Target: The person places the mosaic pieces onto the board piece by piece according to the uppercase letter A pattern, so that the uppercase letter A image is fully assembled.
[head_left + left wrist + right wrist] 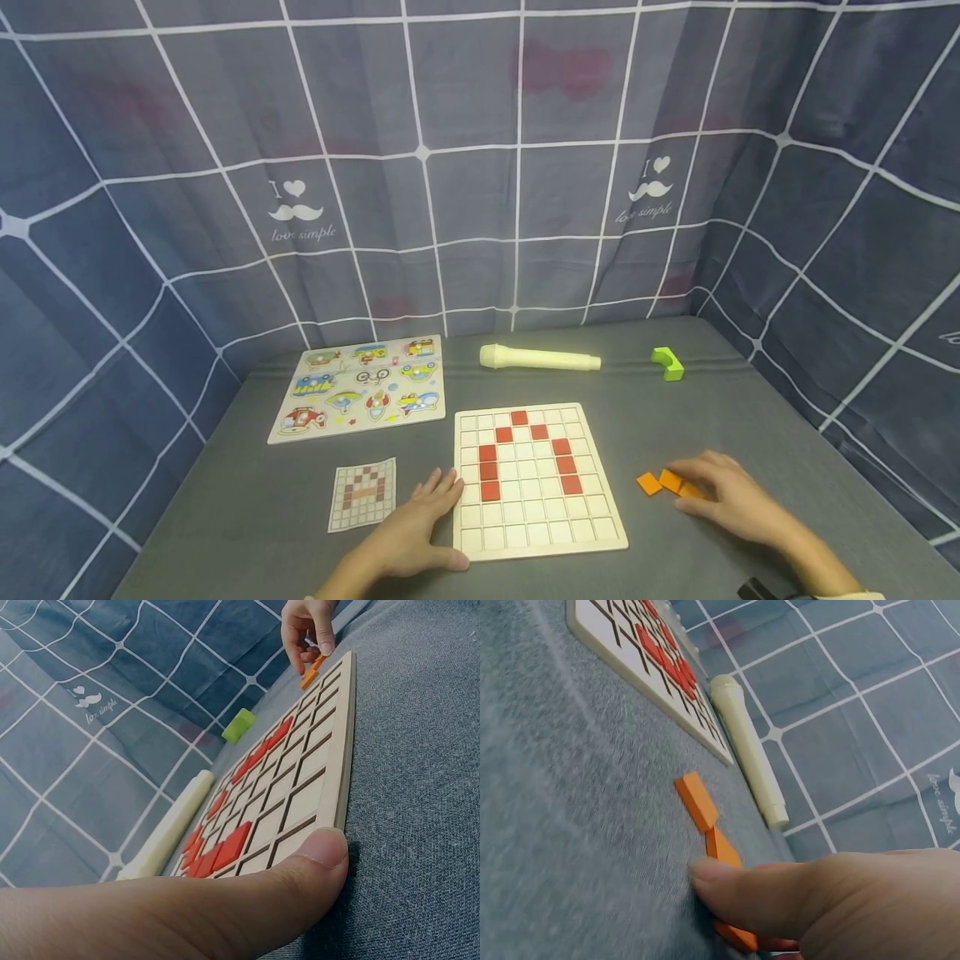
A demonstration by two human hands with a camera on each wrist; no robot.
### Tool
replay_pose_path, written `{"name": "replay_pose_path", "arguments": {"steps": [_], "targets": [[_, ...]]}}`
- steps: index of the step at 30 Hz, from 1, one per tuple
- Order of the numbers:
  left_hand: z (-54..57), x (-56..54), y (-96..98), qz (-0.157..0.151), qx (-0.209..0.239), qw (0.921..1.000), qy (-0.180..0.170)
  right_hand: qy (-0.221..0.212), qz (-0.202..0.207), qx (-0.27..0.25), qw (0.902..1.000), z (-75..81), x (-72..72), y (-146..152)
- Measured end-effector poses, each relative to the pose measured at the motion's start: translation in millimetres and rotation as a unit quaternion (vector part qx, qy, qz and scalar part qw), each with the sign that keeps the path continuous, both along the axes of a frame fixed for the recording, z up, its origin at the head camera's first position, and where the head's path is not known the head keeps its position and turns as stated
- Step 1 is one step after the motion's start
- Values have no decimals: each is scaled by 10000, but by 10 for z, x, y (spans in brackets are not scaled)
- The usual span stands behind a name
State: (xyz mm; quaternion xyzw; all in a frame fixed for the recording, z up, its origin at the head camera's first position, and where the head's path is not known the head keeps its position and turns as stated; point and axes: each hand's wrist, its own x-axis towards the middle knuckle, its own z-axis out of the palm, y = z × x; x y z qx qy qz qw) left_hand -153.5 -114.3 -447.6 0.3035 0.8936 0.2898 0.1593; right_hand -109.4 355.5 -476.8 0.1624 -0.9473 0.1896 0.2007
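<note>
A wooden grid board (540,553) lies in front of me, with several red square tiles (489,471) set in its cells in an arch shape. My left hand (412,533) rests at the board's left edge, fingers spread and the thumb (319,851) against its near corner. To the right of the board, my right hand (731,504) is low over a few orange tiles (648,483). Its thumb and fingers stand apart around them, the thumb (724,881) over one tile and partly hiding it. Another orange tile (697,801) lies beyond the thumb.
A paper pattern card (363,518) with a coloured grid lies left of the board. Behind it is a vehicle picture puzzle (356,392). A cream toy microphone (540,359) and a green block (670,365) lie toward the back, before a checked curtain (472,200).
</note>
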Motion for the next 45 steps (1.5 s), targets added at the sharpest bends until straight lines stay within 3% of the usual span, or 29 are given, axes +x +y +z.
{"name": "replay_pose_path", "arguments": {"steps": [7,14,24,35,40,45], "targets": [[-4,0,-6,28,16,10000,16,-255,-514,87,9983,32,75,67],[-12,-7,-9,28,0,10000,31,-1271,-1092,67,9858,106,154,136],[-28,-2,-16,22,-2,10000,50,-1001,-916,-88,9907,85,190,216],[-14,3,-6,23,-50,9999,89,-1296,-1146,-214,9847,98,174,223],[-8,-7,-3,19,-134,9998,169,-1123,-1103,-509,9862,184,61,115],[-9,-24,0,15,-159,9996,214,-819,-567,-548,9935,279,-145,-147]]}}
